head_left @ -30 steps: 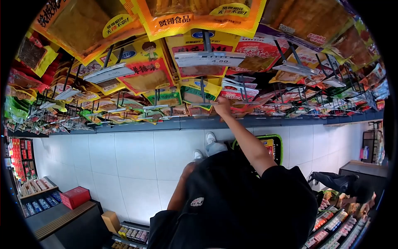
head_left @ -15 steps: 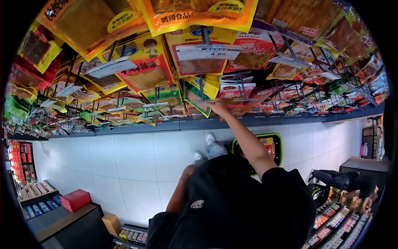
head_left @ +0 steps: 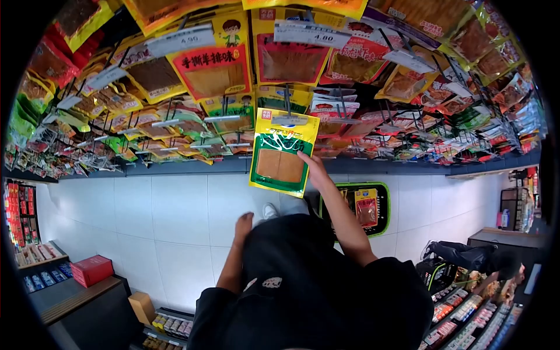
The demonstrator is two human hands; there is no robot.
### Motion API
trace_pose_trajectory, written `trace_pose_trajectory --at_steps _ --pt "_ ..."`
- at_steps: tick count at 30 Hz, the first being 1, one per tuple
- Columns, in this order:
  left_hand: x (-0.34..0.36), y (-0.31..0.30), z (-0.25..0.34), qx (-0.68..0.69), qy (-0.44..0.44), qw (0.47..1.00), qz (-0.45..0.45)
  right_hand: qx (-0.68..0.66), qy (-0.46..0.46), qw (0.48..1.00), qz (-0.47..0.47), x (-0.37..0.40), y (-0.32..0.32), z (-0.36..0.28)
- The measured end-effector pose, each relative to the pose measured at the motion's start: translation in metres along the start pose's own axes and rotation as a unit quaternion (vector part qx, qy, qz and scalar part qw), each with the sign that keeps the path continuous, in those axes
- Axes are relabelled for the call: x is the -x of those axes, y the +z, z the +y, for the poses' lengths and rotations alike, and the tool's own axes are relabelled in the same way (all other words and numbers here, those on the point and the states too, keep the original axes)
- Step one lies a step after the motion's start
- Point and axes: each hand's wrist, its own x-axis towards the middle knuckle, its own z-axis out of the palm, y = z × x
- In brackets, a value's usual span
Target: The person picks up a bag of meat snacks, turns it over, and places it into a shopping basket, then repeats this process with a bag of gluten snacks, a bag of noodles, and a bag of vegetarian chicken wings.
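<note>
My right hand [head_left: 315,171] pinches the right edge of a yellow and green snack packet [head_left: 281,163]. Tan slabs show through the packet's clear window. It hangs upright just in front of the shelf hooks, overlapping a price tag at its top. Low beside my body is my left hand [head_left: 244,223], away from the goods, its fingers mostly hidden against the dark shirt. On the floor to the right stands a black shopping basket with a green rim [head_left: 387,210]. Inside it lies a yellow and red packet [head_left: 366,207].
Rows of hanging snack packets [head_left: 213,64] fill the rack ahead, with price tags [head_left: 312,34] sticking out on hooks. A red box [head_left: 91,270] sits on a counter behind left. Another person [head_left: 466,256] is near the shelves at the right rear.
My right hand has drawn the yellow and green packet out from the hooks toward me, so its front now shows whole. My left hand has shifted slightly left, and the view has moved.
</note>
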Motion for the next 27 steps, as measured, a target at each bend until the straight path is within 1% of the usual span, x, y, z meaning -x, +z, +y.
trace_pose_trajectory --at_steps 1,2,3,4,6,9,10,13,14,17,18,21,22,25,26,27 --pt "0.011 -0.025 0.041 0.073 -0.053 0.995 0.031 0.003 0.012 1.000 0.012 0.008 -0.004 0.009" --pt "0.026 -0.045 0.084 0.192 -0.115 0.974 0.025 0.004 0.021 1.000 0.023 0.014 -0.008 0.016" --pt "0.037 -0.060 0.122 0.307 -0.173 0.936 0.018 0.006 0.028 0.999 0.033 0.019 -0.009 0.021" --pt "0.040 -0.071 0.142 0.386 -0.156 0.909 -0.021 0.000 0.029 0.999 0.035 0.040 0.006 0.006" --pt "0.045 -0.084 0.165 0.532 -0.123 0.832 -0.101 -0.026 0.046 0.998 0.021 0.049 0.004 0.016" --pt "0.053 -0.093 0.192 0.530 -0.062 0.830 -0.163 -0.047 0.061 0.997 -0.009 0.067 0.012 0.013" --pt "0.053 -0.092 0.196 0.554 -0.051 0.814 -0.164 -0.050 0.064 0.997 -0.018 0.072 0.016 0.010" --pt "0.060 -0.095 0.202 0.520 -0.038 0.833 -0.185 0.018 0.029 0.999 -0.041 0.088 0.029 -0.002" --pt "0.071 -0.102 0.218 0.533 -0.048 0.826 -0.179 0.035 0.025 0.998 -0.050 0.095 0.035 -0.011" --pt "0.095 -0.111 0.241 0.542 -0.001 0.826 -0.154 -0.021 0.037 0.997 -0.058 0.105 0.042 -0.031" --pt "0.099 -0.114 0.249 0.545 0.009 0.826 -0.140 -0.034 0.037 0.996 -0.072 0.110 0.045 -0.039" --pt "0.113 -0.118 0.264 0.556 0.028 0.825 -0.096 -0.012 -0.008 0.995 -0.101 0.122 0.053 -0.052" --pt "0.116 -0.119 0.264 0.562 0.028 0.823 -0.082 -0.041 0.007 0.990 -0.132 0.129 0.059 -0.060" --pt "0.124 -0.123 0.270 0.547 0.051 0.836 -0.015 0.084 -0.060 0.984 -0.143 0.138 0.073 -0.061" --pt "0.128 -0.126 0.274 0.535 0.047 0.844 0.002 0.107 -0.053 0.981 -0.150 0.139 0.078 -0.060" --pt "0.133 -0.130 0.278 0.521 0.052 0.852 0.003 0.098 -0.052 0.982 -0.154 0.141 0.079 -0.056"
